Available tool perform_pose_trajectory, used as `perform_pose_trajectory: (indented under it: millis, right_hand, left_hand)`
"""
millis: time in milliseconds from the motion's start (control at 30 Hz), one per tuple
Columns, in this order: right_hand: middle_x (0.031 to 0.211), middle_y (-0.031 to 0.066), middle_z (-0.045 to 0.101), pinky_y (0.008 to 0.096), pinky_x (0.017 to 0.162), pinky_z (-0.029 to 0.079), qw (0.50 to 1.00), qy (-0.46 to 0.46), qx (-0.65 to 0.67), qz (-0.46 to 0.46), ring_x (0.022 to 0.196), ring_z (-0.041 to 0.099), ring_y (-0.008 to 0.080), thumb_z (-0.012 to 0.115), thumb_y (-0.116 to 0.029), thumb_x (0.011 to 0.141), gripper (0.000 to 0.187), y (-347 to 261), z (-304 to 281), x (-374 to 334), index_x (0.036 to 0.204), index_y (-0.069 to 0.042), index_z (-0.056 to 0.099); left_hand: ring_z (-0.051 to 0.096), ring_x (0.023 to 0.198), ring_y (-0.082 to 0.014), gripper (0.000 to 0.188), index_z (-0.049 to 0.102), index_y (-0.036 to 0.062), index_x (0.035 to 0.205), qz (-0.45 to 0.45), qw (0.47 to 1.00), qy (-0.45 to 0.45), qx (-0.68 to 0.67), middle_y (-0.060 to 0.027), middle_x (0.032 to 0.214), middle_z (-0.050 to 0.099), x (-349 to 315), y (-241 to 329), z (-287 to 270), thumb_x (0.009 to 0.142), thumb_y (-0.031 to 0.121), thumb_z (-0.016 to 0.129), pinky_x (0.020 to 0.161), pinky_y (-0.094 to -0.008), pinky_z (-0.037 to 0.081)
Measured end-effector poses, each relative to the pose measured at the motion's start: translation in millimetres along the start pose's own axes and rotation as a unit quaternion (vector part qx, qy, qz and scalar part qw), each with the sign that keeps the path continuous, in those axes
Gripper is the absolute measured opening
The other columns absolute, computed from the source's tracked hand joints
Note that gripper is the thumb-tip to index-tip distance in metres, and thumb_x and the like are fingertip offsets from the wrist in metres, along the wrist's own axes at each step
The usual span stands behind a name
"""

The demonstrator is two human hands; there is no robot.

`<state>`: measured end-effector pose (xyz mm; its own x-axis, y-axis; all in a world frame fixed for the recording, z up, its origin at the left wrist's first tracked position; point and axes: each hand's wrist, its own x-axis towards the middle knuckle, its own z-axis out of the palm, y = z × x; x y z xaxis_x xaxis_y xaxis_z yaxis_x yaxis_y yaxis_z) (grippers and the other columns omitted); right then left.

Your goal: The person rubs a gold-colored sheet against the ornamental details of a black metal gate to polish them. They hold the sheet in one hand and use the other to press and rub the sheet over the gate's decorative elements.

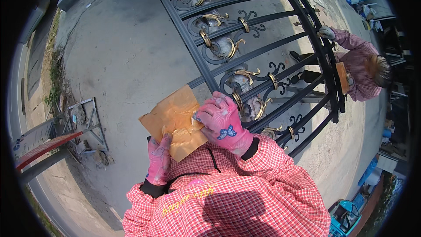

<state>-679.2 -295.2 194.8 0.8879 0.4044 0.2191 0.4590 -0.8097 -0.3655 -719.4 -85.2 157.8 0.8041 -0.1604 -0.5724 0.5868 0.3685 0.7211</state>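
A creased piece of brown cardboard with a shiny orange-gold smear is in front of my chest. My left hand, in a pink patterned glove, grips its near edge with the thumb on top. Over its right side, my right hand, in a matching glove with a blue butterfly, is closed. Its fingertips press together around something small and pale, mostly hidden, against the cardboard. Just beyond that hand lies a raised black metal gate panel with scrolls and gold-coloured collars and leaves.
Across the panel, a co-worker in a checked smock holds an orange-brown sheet and touches the far rail with a gloved hand. A metal frame with rubble stands at left. A blue vehicle is at lower right.
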Motion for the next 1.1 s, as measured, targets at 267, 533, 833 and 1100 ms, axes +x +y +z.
perform_pose_trajectory:
  millis: [267, 533, 833, 1100]
  right_hand:
    - [0.085, 0.0004, 0.06, 0.0422, 0.093, 0.041, 0.991, -0.023, 0.004, 0.13, 0.092, 0.054, 0.0242, 0.072, -0.019, 0.049, 0.035, -16, 9, 39, 0.082, -0.014, 0.062]
    - [0.082, 0.0108, 0.067, 0.0303, 0.063, 0.051, 0.729, 0.338, 0.082, 0.589, 0.069, 0.065, 0.0206, 0.075, -0.008, 0.07, 0.032, 3, -2, -67, 0.098, 0.0, 0.062]
    - [0.078, 0.0078, 0.067, 0.0232, 0.05, 0.047, 0.58, 0.393, 0.11, 0.705, 0.056, 0.059, 0.01, 0.075, -0.008, 0.074, 0.032, 49, 39, -93, 0.101, 0.002, 0.06]
    - [0.079, 0.0091, 0.068, 0.0257, 0.054, 0.05, 0.49, 0.388, 0.124, 0.771, 0.059, 0.062, 0.0129, 0.075, -0.011, 0.073, 0.028, 58, 49, -86, 0.094, 0.0, 0.061]
  left_hand:
    - [0.062, 0.092, -0.0165, 0.039, 0.048, -0.0018, 0.123, -0.02, 0.993, -0.072, 0.088, -0.0094, 0.11, 0.06, 62, 47, -37, 0.092, 0.02, 0.057, 0.078, -0.0285, 0.052]
    - [0.061, 0.1, -0.0202, 0.045, 0.044, -0.0021, 0.128, -0.032, 0.987, -0.137, 0.075, -0.0112, 0.117, 0.058, 146, 91, -48, 0.092, 0.018, 0.059, 0.085, -0.0323, 0.052]
    - [0.059, 0.101, -0.0187, 0.047, 0.044, -0.0005, 0.129, -0.061, 0.967, -0.21, 0.133, -0.0094, 0.116, 0.056, 219, 123, 35, 0.091, 0.022, 0.061, 0.085, -0.0331, 0.052]
    - [0.058, 0.101, -0.0176, 0.049, 0.042, -0.0001, 0.129, -0.1, 0.943, -0.242, 0.203, -0.0094, 0.118, 0.054, 253, 131, 78, 0.091, 0.025, 0.06, 0.085, -0.0326, 0.052]
